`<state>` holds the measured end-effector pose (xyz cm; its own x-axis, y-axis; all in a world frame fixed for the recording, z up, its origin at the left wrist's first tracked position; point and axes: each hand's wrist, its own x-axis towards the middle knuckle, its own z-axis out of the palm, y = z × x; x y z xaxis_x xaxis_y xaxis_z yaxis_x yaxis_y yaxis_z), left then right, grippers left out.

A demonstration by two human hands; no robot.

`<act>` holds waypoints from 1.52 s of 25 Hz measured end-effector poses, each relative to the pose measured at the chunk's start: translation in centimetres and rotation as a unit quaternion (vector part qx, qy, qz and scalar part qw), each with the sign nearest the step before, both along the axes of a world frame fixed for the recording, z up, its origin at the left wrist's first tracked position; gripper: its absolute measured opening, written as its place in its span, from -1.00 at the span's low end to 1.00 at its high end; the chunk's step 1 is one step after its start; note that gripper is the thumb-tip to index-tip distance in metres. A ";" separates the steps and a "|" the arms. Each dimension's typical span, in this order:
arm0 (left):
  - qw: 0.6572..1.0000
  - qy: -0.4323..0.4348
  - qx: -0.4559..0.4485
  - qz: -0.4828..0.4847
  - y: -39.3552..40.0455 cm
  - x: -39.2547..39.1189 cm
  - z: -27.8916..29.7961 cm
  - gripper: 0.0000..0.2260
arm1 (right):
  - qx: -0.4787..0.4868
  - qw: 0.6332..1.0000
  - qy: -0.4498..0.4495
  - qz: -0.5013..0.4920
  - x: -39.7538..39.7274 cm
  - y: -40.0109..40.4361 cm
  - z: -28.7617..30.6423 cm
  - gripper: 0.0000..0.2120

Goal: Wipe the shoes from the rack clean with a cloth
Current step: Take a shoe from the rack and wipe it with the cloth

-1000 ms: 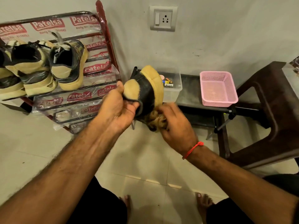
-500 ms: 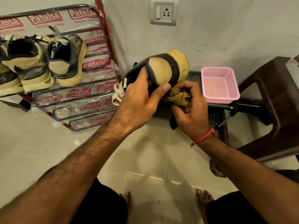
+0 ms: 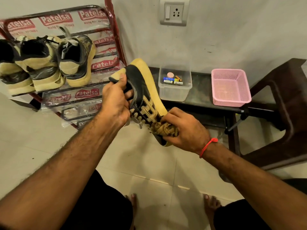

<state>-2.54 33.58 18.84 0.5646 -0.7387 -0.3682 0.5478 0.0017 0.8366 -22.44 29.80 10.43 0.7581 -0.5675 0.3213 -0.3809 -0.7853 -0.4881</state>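
Note:
A black shoe with a tan sole [image 3: 146, 90] hangs in the air in front of me, heel up and away, toe down toward me. My left hand [image 3: 114, 103] grips its heel and collar, thumb on the tan heel patch. A crumpled brown cloth [image 3: 164, 129] is bunched in my right hand [image 3: 184, 130], which presses it against the shoe's side near the toe. Three more black-and-tan shoes [image 3: 49, 63] stand heel-out on the red metal rack [image 3: 114, 35] at the left.
A low dark bench [image 3: 204, 95] along the wall carries a clear plastic box [image 3: 174, 90] of small items and a pink mesh basket [image 3: 230, 88]. A dark brown plastic chair [image 3: 285, 103] stands at the right. My bare feet rest on the tiled floor below.
The shoe has turned from heel-toward-me to lengthwise with its side showing. My right hand with the cloth has slid down toward the toe. My left hand has shifted its grip on the heel.

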 end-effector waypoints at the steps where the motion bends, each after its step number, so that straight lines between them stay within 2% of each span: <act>1: 1.000 0.002 0.005 -0.002 0.0 0.4 -0.1 -0.70 | 0.010 1.000 -0.008 0.001 -0.1 -0.1 0.0 -0.49; 3: 0.999 -0.002 0.014 -0.032 0.0 0.3 -0.1 -0.68 | 0.037 0.996 -0.079 -0.021 0.3 -0.5 0.9 -0.54; 7: 0.988 -0.039 0.031 -0.144 0.8 -2.9 0.0 -0.67 | 0.015 0.965 -0.242 -0.098 1.5 -1.4 3.9 -0.71; 9: 0.987 -0.027 0.024 -0.155 0.7 -3.6 -0.3 -0.68 | 0.004 0.958 -0.266 -0.105 1.3 -1.6 4.6 -0.74; 12: 0.994 -0.010 0.026 -0.109 0.1 -2.4 -0.6 -0.69 | 0.026 0.984 -0.170 -0.055 0.4 -1.3 2.7 -0.69; 14: 0.997 0.000 0.029 -0.076 0.0 -1.1 -0.6 -0.70 | 0.056 0.997 -0.050 0.014 -0.2 -0.6 1.1 -0.62; 15: 0.998 0.004 0.029 -0.063 -0.1 -0.4 -0.6 -0.69 | 0.052 0.996 0.044 0.063 -0.5 -0.3 0.3 -0.60; 17: 0.999 0.012 0.027 -0.028 -0.3 1.3 -0.4 -0.69 | -0.005 0.961 0.238 0.141 -0.5 0.3 -0.3 -0.65; 18: 1.000 0.019 0.021 -0.008 -0.4 2.1 -0.2 -0.68 | -0.038 0.950 0.269 0.155 -0.5 0.3 -0.1 -0.68; 20: 0.999 0.034 -0.001 0.026 -0.4 3.7 0.4 -0.65 | -0.030 0.973 0.190 0.131 -0.4 -0.2 0.8 -0.70; 22: 0.998 0.043 -0.022 0.041 -0.1 4.6 1.0 -0.65 | 0.071 0.994 0.012 0.077 -0.5 -1.1 2.0 -0.67; 23: 0.998 0.036 -0.024 0.039 0.3 4.7 1.5 -0.66 | 0.120 0.989 -0.073 0.048 -0.5 -1.5 2.4 -0.69; 25: 1.000 0.012 -0.004 0.020 1.1 4.0 2.5 -0.61 | 0.235 0.953 -0.192 -0.014 -0.2 -1.7 3.3 -0.77; 27: 0.998 -0.054 0.027 0.020 1.8 2.9 3.2 -0.55 | 0.364 0.882 -0.295 -0.059 0.6 -1.4 4.1 -0.75; 28: 0.993 -0.109 0.027 0.030 2.0 2.3 3.5 -0.60 | 0.417 0.839 -0.340 -0.080 0.8 -1.4 4.5 -0.72; 30: 0.973 -0.228 0.010 0.026 2.4 1.5 4.1 -0.78 | 0.491 0.762 -0.405 -0.118 1.1 -1.3 5.5 -0.68; 32: 0.938 -0.343 -0.009 -0.043 3.1 1.4 4.8 -0.83 | 0.522 0.721 -0.436 -0.133 1.2 -1.4 6.3 -0.66; 33: 0.910 -0.402 -0.018 -0.099 3.5 1.8 4.8 -0.80 | 0.531 0.708 -0.446 -0.136 1.3 -1.4 6.4 -0.66; 34: 0.871 -0.464 -0.023 -0.157 3.9 2.2 4.7 -0.79 | 0.538 0.696 -0.455 -0.139 1.3 -1.5 6.5 -0.68; 36: 0.766 -0.599 0.004 -0.233 4.5 3.3 4.3 -0.76 | 0.553 0.675 -0.468 -0.142 1.5 -1.6 6.7 -0.71; 37: 0.717 -0.652 0.034 -0.245 4.7 4.0 3.9 -0.75 | 0.557 0.670 -0.469 -0.144 1.6 -1.7 6.8 -0.73; 38: 0.682 -0.687 0.066 -0.242 4.9 4.6 3.6 -0.74 | 0.559 0.669 -0.468 -0.145 1.8 -1.7 6.9 -0.75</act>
<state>2.09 38.49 22.45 0.1455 -0.9727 0.1809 -0.8440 -0.0266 0.5357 -20.65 28.11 17.31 0.3272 -0.9295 -0.1701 0.4460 0.3106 -0.8394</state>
